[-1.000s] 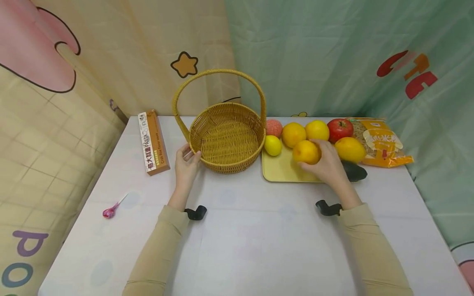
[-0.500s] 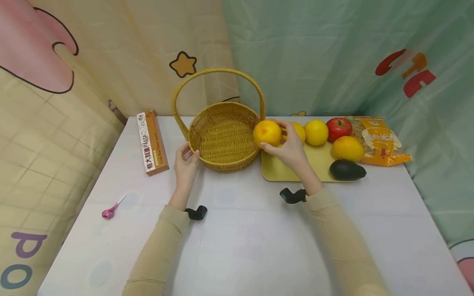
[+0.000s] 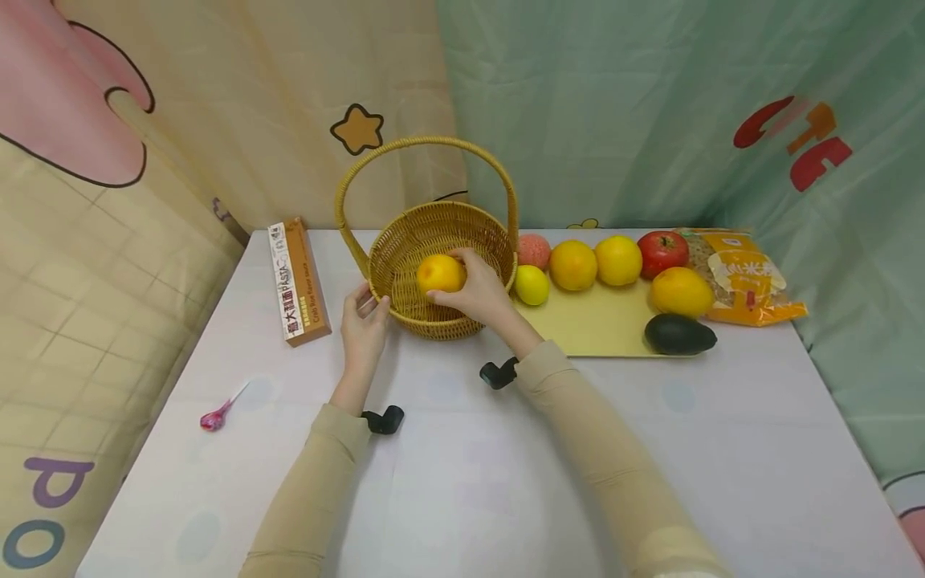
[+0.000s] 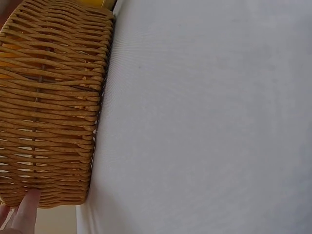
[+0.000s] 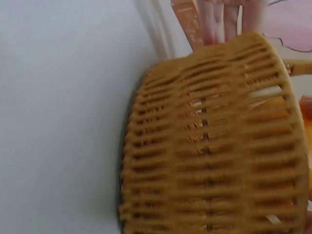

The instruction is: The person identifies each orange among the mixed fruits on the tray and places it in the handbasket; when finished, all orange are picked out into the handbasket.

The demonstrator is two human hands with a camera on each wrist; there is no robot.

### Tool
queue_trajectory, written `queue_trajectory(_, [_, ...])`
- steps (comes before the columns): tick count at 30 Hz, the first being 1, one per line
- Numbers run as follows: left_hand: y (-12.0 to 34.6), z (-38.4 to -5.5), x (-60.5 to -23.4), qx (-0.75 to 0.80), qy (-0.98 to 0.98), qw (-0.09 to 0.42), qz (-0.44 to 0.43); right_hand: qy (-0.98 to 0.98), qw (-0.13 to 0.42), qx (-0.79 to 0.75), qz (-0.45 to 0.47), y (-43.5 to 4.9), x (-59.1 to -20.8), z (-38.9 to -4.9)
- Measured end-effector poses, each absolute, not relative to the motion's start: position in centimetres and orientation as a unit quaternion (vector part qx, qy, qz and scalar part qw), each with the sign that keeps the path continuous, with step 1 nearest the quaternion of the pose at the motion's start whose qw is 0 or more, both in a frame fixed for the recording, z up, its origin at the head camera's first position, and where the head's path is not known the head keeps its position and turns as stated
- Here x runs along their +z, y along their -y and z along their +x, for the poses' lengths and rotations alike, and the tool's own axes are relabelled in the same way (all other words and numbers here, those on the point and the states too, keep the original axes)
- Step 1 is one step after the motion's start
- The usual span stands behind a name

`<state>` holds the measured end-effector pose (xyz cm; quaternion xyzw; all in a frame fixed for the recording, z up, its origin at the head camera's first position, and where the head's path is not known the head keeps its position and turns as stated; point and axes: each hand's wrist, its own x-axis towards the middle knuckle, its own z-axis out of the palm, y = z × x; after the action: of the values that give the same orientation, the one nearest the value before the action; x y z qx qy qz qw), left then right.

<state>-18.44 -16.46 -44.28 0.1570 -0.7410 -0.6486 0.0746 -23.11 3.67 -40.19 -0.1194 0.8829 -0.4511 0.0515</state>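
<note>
My right hand [image 3: 482, 293] holds an orange [image 3: 436, 274] inside the round wicker basket [image 3: 429, 328], above its woven bottom. Thumb and fingers clasp the fruit from its right side. At the basket's left front, my left hand [image 3: 363, 333] grips the rim with the thumb and fingers. The left wrist view shows the basket's outer wall [image 4: 53, 112] with a fingertip against it. In the right wrist view the woven wall [image 5: 209, 146] covers most of the orange, and parts of it show through gaps and past the rim.
Right of the basket, a yellow tray [image 3: 592, 333] bears several fruits, among them a lemon-yellow one [image 3: 532, 286], a red pomegranate [image 3: 662, 254] and a dark avocado [image 3: 679, 334]. An orange food bag [image 3: 751, 281] lies beyond. Leftward are a pasta box [image 3: 299, 281] and a lollipop [image 3: 214, 419].
My right hand has carried the orange leftward from above the tray, over the rim and into the basket. The left hand has stayed at the basket's rim.
</note>
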Motion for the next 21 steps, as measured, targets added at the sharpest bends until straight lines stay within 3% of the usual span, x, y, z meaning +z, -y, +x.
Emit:
queue_trajectory(8, [16.5, -18.5, -44.6, -0.638, 0.75, 0.081, 0.156, -0.895, 0.099, -0.412, -0.14, -0.2, -40.4, -23.8])
queue_trajectory(21, [16.6, -18.3, -44.7, -0.635, 0.753, 0.091, 0.142, -0.916, 0.129, -0.348, -0.151, 1.4, -40.8, -24.1])
